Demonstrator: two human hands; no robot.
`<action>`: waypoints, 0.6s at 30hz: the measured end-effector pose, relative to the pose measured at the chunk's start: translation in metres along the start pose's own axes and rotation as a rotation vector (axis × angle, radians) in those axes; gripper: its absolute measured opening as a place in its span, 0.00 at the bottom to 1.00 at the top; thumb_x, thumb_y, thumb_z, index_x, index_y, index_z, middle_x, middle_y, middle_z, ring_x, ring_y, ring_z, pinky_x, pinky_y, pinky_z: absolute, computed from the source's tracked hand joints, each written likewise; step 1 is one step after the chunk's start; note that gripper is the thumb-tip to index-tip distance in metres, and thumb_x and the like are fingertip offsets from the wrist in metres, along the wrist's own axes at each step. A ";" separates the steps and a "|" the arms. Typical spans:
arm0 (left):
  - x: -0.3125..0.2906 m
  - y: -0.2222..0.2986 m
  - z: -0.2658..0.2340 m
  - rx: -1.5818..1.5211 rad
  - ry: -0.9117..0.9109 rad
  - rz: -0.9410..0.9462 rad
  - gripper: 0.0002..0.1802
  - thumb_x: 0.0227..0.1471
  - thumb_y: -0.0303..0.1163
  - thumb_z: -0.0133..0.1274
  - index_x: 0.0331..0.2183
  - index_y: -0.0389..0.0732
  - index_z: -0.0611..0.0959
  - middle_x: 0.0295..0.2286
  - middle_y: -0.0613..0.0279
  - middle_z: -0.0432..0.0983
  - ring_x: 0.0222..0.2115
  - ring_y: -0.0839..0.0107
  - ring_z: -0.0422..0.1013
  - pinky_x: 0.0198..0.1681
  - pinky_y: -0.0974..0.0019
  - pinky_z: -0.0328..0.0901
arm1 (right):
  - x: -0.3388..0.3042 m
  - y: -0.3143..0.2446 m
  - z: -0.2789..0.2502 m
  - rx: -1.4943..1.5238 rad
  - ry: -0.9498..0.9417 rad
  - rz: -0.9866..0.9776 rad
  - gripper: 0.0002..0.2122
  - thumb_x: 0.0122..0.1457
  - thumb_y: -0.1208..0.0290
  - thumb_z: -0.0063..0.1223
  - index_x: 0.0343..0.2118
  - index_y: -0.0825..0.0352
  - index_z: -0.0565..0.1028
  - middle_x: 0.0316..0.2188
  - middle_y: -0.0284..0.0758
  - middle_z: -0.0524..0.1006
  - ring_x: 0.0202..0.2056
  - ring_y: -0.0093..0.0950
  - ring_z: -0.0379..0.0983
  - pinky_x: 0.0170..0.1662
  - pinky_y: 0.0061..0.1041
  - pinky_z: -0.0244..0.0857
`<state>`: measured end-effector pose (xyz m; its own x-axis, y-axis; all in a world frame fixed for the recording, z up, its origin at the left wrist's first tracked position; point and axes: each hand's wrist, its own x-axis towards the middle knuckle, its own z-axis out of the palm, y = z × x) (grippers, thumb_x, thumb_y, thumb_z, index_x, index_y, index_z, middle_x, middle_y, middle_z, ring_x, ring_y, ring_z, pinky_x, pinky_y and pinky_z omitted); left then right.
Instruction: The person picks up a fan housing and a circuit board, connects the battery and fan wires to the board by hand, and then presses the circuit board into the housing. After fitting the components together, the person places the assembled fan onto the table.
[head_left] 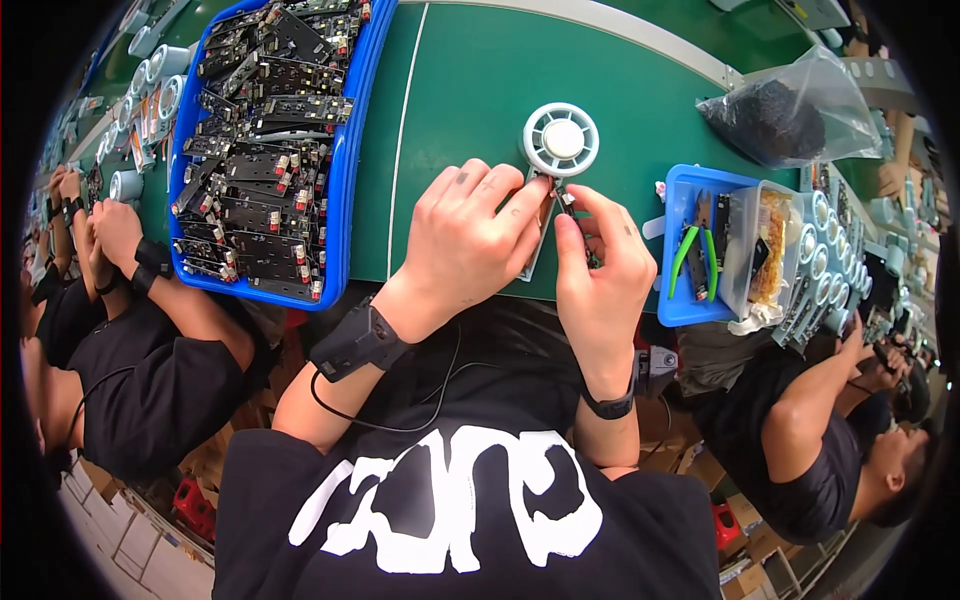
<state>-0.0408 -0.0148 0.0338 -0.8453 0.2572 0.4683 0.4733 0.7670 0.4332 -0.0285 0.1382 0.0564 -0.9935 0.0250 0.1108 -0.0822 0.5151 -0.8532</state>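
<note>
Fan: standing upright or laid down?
Laid down: the fan's round grille faces up; its handle runs down the picture, partly hidden by the left hand and right hand.

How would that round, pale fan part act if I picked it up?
The round, pale fan part would probably feel stiff, because its outer ring holds a neat circle. It may be light for its size, since open gaps show between its centre and that ring. Its thin spokes look like they could be fragile if squeezed hard.
</note>
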 end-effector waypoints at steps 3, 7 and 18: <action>-0.011 -0.008 0.008 -0.075 0.106 0.040 0.17 0.44 0.25 0.64 0.40 0.38 0.84 0.32 0.61 0.75 0.30 0.63 0.74 0.33 0.60 0.70 | 0.001 0.001 0.000 0.009 -0.001 -0.008 0.10 0.58 0.82 0.56 0.43 0.72 0.78 0.37 0.45 0.80 0.33 0.38 0.79 0.36 0.31 0.73; -0.008 -0.005 0.016 -0.136 0.194 0.009 0.18 0.45 0.25 0.64 0.41 0.38 0.84 0.32 0.60 0.76 0.30 0.63 0.74 0.32 0.61 0.71 | 0.003 0.001 0.000 0.017 0.002 -0.011 0.10 0.58 0.82 0.57 0.43 0.72 0.79 0.37 0.45 0.80 0.34 0.38 0.79 0.36 0.31 0.73; -0.006 -0.008 0.011 -0.084 0.143 0.041 0.20 0.42 0.23 0.63 0.42 0.40 0.84 0.33 0.61 0.75 0.29 0.65 0.75 0.28 0.64 0.71 | 0.004 0.000 -0.005 -0.036 -0.022 -0.066 0.10 0.59 0.82 0.58 0.44 0.71 0.79 0.36 0.42 0.81 0.33 0.34 0.79 0.35 0.28 0.72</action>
<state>-0.0426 -0.0159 0.0189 -0.7837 0.1960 0.5893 0.5307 0.7043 0.4716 -0.0319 0.1428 0.0594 -0.9876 -0.0289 0.1546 -0.1452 0.5459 -0.8252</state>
